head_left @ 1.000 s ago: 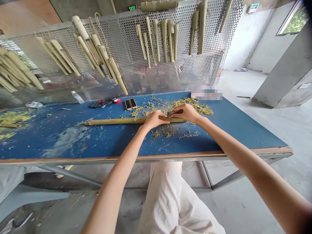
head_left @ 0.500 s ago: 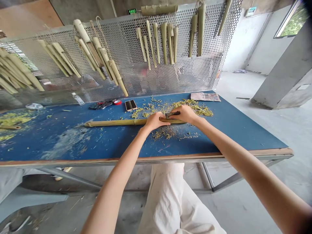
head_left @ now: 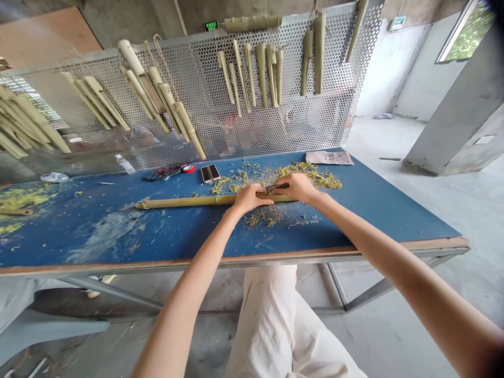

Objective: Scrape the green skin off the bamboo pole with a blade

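A long bamboo pole point(head_left: 181, 202) lies across the blue table point(head_left: 378, 210), running left to right in front of me. My left hand point(head_left: 251, 198) is closed round the pole, right of its middle joint. Just to the right, my right hand point(head_left: 297, 187) grips a small dark blade-like scraper point(head_left: 277, 187), its edge at the top of the bamboo close to my left fingers. Its exact kind is partly hidden by my fingers. Yellow-green shavings point(head_left: 309, 173) lie behind the pole, and finer bits point(head_left: 270, 216) are scattered in front of it.
Behind the pole lie a phone point(head_left: 210, 173), red tape point(head_left: 188, 169), a dark tangled item point(head_left: 163, 173), a small bottle point(head_left: 125, 164) and a folded paper point(head_left: 329, 157). A perforated metal panel point(head_left: 197, 68) with hanging bamboo pieces stands at the back. Another bamboo piece point(head_left: 16, 211) lies far left.
The scraper in my right hand has tilted to lie flatter against the bamboo. My left hand stays on the pole. The whole view has shifted slightly.
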The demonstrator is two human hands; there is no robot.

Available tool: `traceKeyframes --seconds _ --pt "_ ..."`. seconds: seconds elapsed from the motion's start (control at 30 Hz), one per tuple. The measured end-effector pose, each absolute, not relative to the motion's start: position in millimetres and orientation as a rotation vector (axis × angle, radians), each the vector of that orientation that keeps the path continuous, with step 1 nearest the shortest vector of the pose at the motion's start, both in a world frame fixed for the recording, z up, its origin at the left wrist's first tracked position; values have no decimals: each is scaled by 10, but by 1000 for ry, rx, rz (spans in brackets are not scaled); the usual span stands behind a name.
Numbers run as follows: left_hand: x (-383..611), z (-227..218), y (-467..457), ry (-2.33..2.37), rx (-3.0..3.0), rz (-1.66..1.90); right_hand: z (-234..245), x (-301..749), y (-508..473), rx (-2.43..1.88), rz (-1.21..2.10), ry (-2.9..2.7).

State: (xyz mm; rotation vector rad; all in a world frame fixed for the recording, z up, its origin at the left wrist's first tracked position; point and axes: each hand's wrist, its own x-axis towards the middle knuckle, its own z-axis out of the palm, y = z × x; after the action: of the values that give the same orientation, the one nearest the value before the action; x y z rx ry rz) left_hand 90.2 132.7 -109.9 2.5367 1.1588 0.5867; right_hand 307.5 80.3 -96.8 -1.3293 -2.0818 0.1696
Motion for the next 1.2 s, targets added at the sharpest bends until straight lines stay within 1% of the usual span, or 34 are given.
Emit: traceKeyframes --seconds 0.2,0.4,0.5,0.6,0.67,0.73,0.83,0.97,1.2 --pt "901 -1112 1338 1168 2508 598 -873 3386 800 -1387 273 -2171" --pt "931 -1112 1309 1225 2507 612 -959 3139 791 -1339 128 -2097" --pt "949 -1132 1330 1130 2464 650 -1000 2977 783 -1346 116 -2098" --pt "965 -1175 1406 900 2355 740 -1011 3028 811 -1324 189 -2068" --pt "970 -1209 1466 825 2318 785 -1010 3148 853 -1224 318 -2062" --pt "971 -1238 1515 847 2319 813 -1011 3290 905 -1149 474 -2068" --pt "965 -1258 1555 934 2332 813 -1023 3480 972 -1261 597 -2055" --pt "953 -1250 1571 954 2340 798 -1025 3619 1008 -1380 624 -2041" --pt "952 -1236 1566 990 2368 795 -1121 3516 1009 -1287 584 -1993"
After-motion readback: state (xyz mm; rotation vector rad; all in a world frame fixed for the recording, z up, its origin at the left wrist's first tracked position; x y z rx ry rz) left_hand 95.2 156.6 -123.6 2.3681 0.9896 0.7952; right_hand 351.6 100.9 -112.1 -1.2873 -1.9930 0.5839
